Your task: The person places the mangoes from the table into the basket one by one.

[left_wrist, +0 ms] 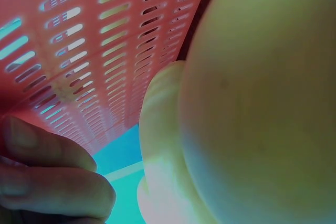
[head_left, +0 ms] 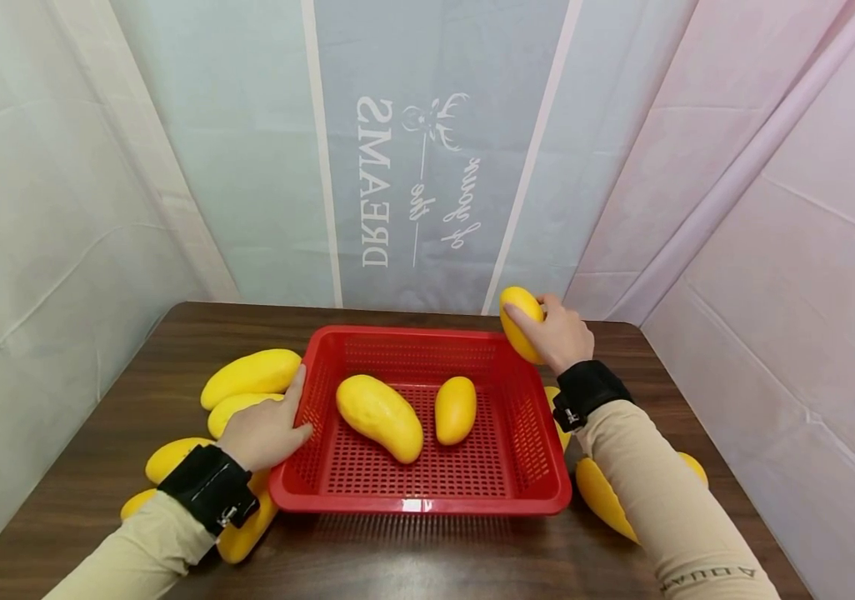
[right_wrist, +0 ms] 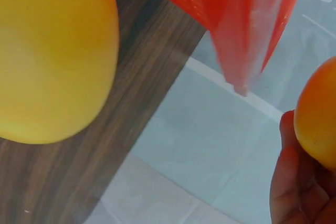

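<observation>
A red slotted plastic basket [head_left: 427, 504] stands on the table with a large yellow mango [head_left: 378, 417] and a smaller mango [head_left: 456, 410] lying in it. My left hand [head_left: 262, 433] grips the basket's left rim, thumb over the inside; in the left wrist view its curled fingers [left_wrist: 52, 182] are beside the outer wall. Above the basket's far right corner, my right hand [head_left: 566, 333] holds a yellow mango [head_left: 519, 315] between thumb and fingers. The right wrist view shows that held mango [right_wrist: 320, 114] at its right edge.
Several mangoes [head_left: 251, 377] lie left of the basket, partly behind the left hand and wrist. More mangoes [head_left: 602, 496] sit on the right under the right forearm. Fabric curtains [head_left: 262, 167] enclose the dark wooden table [head_left: 367, 558] at the back and sides.
</observation>
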`<action>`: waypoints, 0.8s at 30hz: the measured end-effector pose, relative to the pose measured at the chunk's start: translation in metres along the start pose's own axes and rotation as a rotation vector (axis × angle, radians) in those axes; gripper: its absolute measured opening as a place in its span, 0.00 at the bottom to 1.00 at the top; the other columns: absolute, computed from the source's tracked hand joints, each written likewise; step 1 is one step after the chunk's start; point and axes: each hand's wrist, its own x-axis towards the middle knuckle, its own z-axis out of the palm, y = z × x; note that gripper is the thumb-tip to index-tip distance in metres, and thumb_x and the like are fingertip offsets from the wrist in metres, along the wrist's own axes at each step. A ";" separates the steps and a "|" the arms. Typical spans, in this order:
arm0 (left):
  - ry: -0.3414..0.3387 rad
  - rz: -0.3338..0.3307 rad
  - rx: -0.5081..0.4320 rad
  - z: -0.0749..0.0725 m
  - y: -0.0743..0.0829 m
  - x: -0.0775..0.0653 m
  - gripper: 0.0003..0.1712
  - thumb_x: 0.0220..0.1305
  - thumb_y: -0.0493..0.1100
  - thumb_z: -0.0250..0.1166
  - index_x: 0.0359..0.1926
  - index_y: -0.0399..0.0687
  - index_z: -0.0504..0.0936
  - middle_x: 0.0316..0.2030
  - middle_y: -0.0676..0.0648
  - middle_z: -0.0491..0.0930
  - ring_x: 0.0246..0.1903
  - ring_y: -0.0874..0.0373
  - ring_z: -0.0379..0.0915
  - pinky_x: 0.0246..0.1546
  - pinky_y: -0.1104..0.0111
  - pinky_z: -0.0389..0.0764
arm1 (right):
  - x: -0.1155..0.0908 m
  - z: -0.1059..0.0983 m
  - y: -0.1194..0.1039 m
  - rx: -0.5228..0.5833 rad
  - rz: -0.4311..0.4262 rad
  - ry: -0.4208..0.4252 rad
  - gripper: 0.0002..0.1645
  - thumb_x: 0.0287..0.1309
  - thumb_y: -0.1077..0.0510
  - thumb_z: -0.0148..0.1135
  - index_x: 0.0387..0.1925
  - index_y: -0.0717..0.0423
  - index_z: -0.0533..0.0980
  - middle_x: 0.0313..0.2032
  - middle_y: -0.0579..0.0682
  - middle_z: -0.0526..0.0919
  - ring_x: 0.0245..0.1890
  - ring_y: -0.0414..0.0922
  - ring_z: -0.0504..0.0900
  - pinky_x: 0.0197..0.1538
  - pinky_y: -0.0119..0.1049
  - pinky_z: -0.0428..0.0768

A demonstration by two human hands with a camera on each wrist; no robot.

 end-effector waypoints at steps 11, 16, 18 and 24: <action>0.003 -0.002 0.004 0.000 0.000 0.000 0.53 0.67 0.51 0.60 0.79 0.43 0.37 0.23 0.50 0.75 0.19 0.58 0.72 0.22 0.66 0.70 | -0.006 -0.002 -0.014 0.018 -0.044 -0.040 0.51 0.56 0.18 0.44 0.61 0.53 0.69 0.38 0.59 0.82 0.33 0.54 0.79 0.34 0.40 0.69; 0.004 0.000 0.010 0.000 -0.001 0.000 0.53 0.67 0.51 0.60 0.79 0.42 0.37 0.23 0.50 0.75 0.18 0.58 0.72 0.22 0.66 0.69 | -0.009 0.000 -0.021 0.035 -0.069 -0.053 0.50 0.56 0.19 0.45 0.61 0.53 0.69 0.38 0.59 0.82 0.32 0.54 0.79 0.35 0.40 0.69; 0.003 -0.003 0.010 0.001 -0.001 0.000 0.53 0.67 0.51 0.60 0.79 0.43 0.37 0.23 0.50 0.75 0.18 0.58 0.72 0.22 0.66 0.70 | -0.010 0.001 -0.024 0.043 -0.077 -0.055 0.49 0.57 0.19 0.46 0.60 0.53 0.70 0.39 0.59 0.82 0.33 0.54 0.79 0.35 0.40 0.69; -0.002 -0.011 0.003 0.001 -0.001 0.001 0.53 0.66 0.50 0.61 0.79 0.43 0.37 0.23 0.50 0.75 0.18 0.59 0.73 0.22 0.67 0.71 | -0.014 0.005 -0.037 0.056 -0.099 -0.078 0.47 0.57 0.20 0.48 0.60 0.53 0.70 0.41 0.58 0.82 0.35 0.54 0.80 0.36 0.40 0.71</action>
